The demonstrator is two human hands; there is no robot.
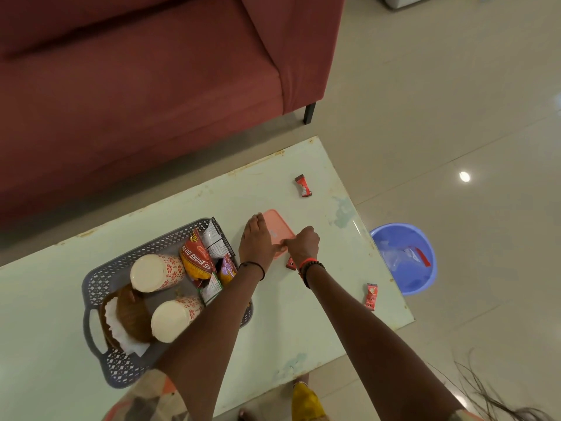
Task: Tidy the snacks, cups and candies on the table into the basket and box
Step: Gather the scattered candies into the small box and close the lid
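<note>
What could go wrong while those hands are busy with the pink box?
1. The red candy sits close to the table edge; a sweep of the right arm might knock it off, perhaps into the blue bucket on the floor.
2. The right hand pinches the pink box while the left hand lies flat on it; a slip might shove the box into the small candy beside the wrist.

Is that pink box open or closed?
Closed, it seems: the pink box shows only a flat lid, no inside; left hand rests on it, right hand pinches its edge.
</note>
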